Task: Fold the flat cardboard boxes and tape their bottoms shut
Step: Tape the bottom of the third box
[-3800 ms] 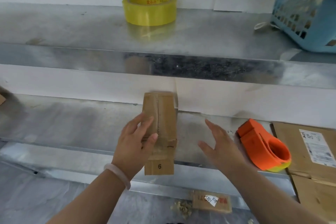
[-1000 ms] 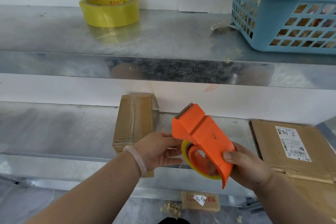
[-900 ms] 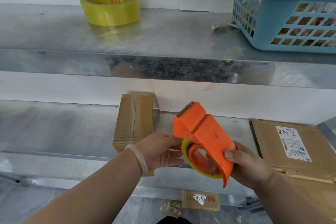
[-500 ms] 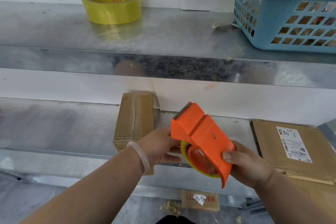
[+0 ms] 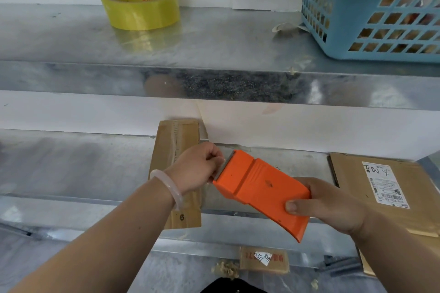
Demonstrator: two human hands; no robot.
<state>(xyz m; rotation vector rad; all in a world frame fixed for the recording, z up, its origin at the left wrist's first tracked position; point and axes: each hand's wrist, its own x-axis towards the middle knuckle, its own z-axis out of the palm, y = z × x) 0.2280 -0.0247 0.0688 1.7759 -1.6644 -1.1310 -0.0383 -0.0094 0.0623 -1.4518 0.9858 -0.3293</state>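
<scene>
Now your right hand (image 5: 333,204) grips one dispenser (image 5: 259,188), left hand (image 5: 195,169) curled at its blade (image 5: 228,162) (pinching? unclear); one box (image 5: 177,135) overhangs the shelf's (image 5: 71,166) front edge.

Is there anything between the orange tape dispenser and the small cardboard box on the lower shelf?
Only the left hand, pinching at the blade end of the tape dispenser, is in front of the cardboard box. Nothing else visible stands between them.

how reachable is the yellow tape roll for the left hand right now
Likely yes once freed: the left hand pinches at the front of the orange dispenser, but nothing blocks the yellow tape roll.
</scene>
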